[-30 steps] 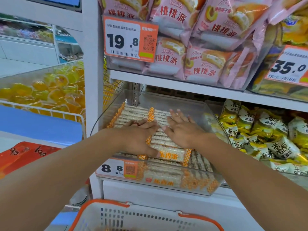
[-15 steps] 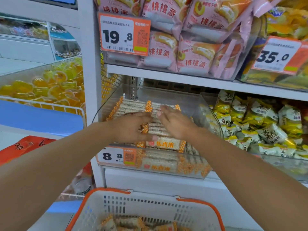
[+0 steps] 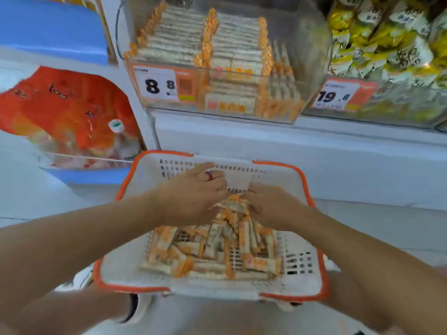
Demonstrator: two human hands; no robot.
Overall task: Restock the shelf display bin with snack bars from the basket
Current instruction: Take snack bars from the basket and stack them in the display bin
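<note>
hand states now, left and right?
Left hand: reaching into the pile of orange-and-white wrapped snack bars in the white plastic basket; grip cannot be told.
Right hand: same, fingertips hidden.

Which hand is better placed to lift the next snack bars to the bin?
Probably left. The left hand and right hand both reach into the snack bars in the basket, but the display bin has its stacked rows up and left, on the left hand's side.

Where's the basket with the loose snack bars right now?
In the head view, the basket sits low and centre, below the display bin, with both hands reaching into its pile of snack bars.
</note>
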